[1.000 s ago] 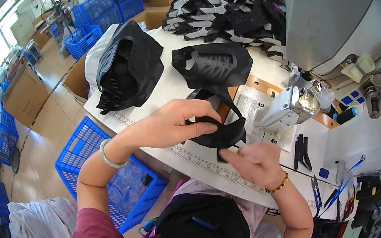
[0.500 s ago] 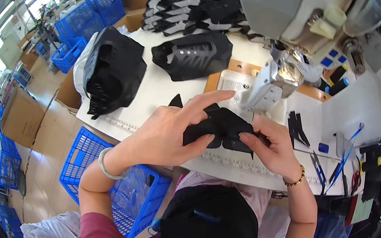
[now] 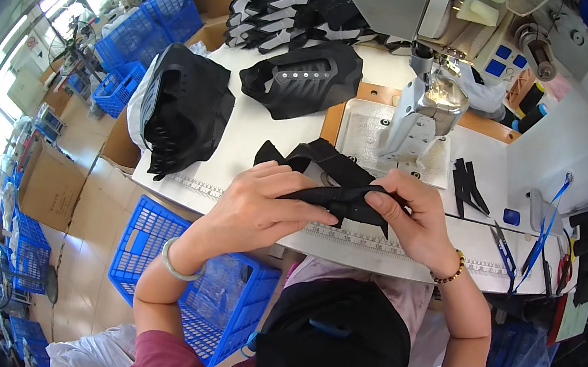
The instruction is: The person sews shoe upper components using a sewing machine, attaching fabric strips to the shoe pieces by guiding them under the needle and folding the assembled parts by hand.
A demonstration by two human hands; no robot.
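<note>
Above the near edge of the white table [image 3: 272, 125], we see both hands meeting on a black fabric piece [image 3: 331, 181], which hangs between them just in front of the sewing machine [image 3: 427, 104]. The left hand [image 3: 258, 205] comes in from the lower left with a pale green bangle [image 3: 175, 266] on its wrist; its fingers lie close together along the near edge of the fabric, with the thumb pressing from above, so the cloth is pinched flat. The right hand [image 3: 416, 218] wears a beaded bracelet [image 3: 449, 271]; its thumb and curled fingers pinch the other end of the same piece. The fabric is folded into a narrow dark strip between the two grips, and a loose part of it spreads back toward the machine's metal plate [image 3: 360, 129].

A printed ruler strip [image 3: 346, 236] runs along the table edge right under the hands. To the left sits a stack of black pieces [image 3: 185, 110], and another black moulded piece [image 3: 299, 84] lies behind it. More black and white pieces [image 3: 295, 9] are heaped at the far side. To the right lie a few black strips [image 3: 468, 184] and a pair of small scissors [image 3: 504, 248]. Blue crates [image 3: 204, 298] stand on the floor below the table.
</note>
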